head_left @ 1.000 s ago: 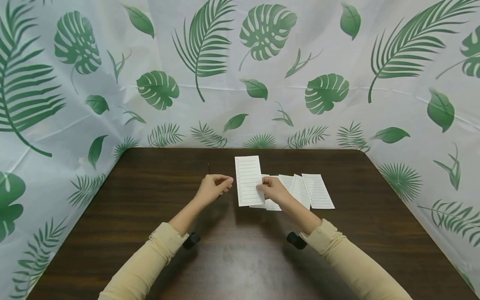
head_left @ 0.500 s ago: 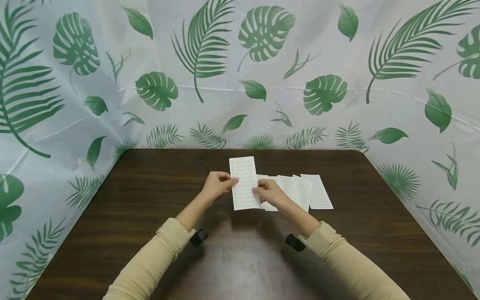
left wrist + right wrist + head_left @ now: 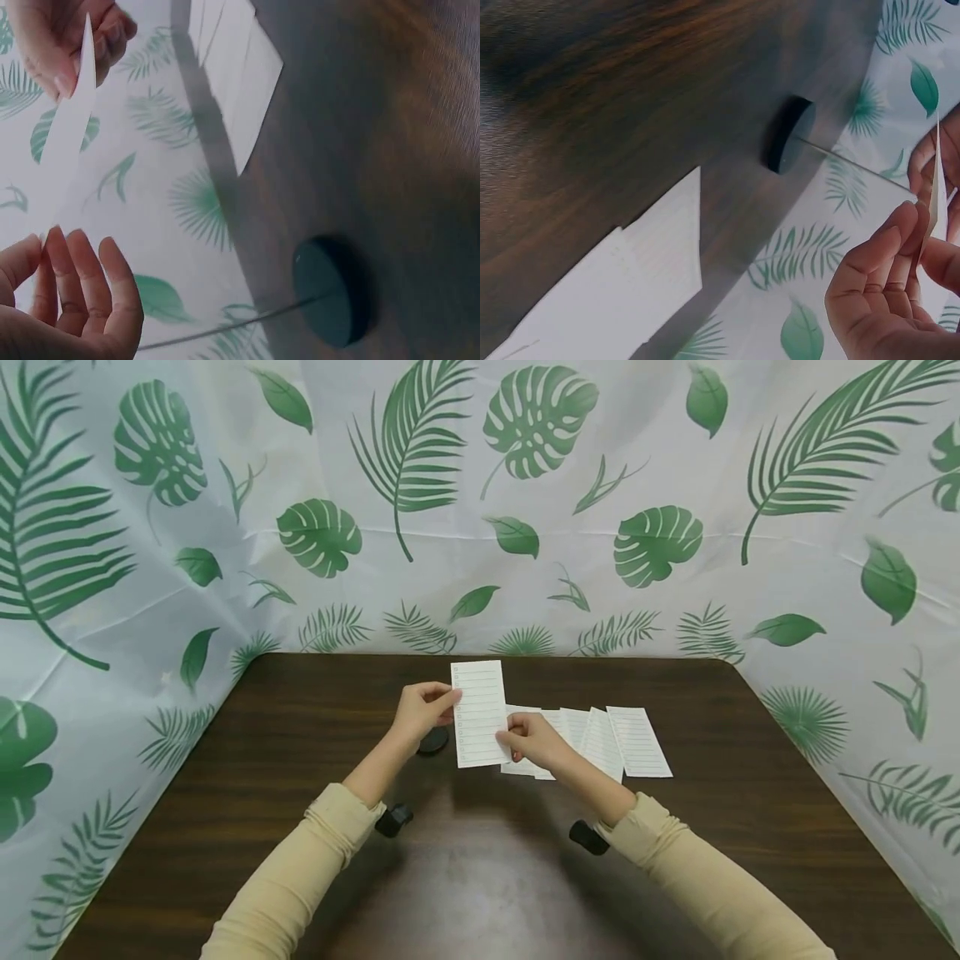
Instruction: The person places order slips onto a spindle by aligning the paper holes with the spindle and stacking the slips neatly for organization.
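A lined white paper slip (image 3: pixel 478 714) with small checkboxes down one side is held up between both hands. My left hand (image 3: pixel 418 717) pinches its left edge near the upper part, thumb in front. Lower on the right edge, my right hand (image 3: pixel 540 742) pinches it between thumb and fingers. Behind the left hand stands a paper spike with a round black base (image 3: pixel 330 289); its thin metal rod (image 3: pixel 855 165) rises from the middle. In the head view the hand and slip hide most of the rod.
Several similar lined slips (image 3: pixel 637 743) lie overlapping on the dark wooden table (image 3: pixel 480 877), right of centre and partly behind the right hand. A white leaf-print cloth (image 3: pixel 450 552) hangs behind the table and along its sides.
My left hand moved in and took hold of the slip's left edge. Both hands then shifted it slightly left and up, and the black base came into view beneath the left hand.
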`<state>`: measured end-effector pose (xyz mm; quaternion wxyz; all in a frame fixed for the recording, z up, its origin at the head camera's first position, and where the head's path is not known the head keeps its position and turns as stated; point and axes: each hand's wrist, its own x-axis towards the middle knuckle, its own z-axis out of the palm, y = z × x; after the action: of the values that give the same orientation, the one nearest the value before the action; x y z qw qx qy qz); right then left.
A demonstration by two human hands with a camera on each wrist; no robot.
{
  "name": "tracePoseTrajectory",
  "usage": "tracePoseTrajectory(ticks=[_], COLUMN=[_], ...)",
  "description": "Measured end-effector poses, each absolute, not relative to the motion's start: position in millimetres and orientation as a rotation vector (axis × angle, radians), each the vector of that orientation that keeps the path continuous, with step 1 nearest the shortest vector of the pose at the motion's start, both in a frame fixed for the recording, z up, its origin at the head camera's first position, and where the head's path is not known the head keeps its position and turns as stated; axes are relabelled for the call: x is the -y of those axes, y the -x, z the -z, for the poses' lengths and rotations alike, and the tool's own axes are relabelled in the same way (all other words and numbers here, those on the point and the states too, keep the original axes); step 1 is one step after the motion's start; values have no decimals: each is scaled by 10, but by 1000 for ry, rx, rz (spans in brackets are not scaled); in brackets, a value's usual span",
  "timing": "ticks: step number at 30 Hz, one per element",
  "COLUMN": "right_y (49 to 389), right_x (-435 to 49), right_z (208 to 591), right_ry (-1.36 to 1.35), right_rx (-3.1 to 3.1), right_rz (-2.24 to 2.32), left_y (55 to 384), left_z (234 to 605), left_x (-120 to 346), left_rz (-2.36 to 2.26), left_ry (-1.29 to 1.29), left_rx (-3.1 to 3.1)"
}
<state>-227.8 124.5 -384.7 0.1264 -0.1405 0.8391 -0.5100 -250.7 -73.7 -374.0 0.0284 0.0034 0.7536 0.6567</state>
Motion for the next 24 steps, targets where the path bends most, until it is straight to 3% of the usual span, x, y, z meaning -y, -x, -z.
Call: tracePoseTrajectory(ticks=[24], right_y=[2471], right_x=[-867], right_z=[3739], right_ry=[360], right_rx=[-2400], right_rz=[1543], left_y=[2613], left_z=[3661], left_x=[975], left_rz=[-2005], left_ry=[117], left_rx=[-2757])
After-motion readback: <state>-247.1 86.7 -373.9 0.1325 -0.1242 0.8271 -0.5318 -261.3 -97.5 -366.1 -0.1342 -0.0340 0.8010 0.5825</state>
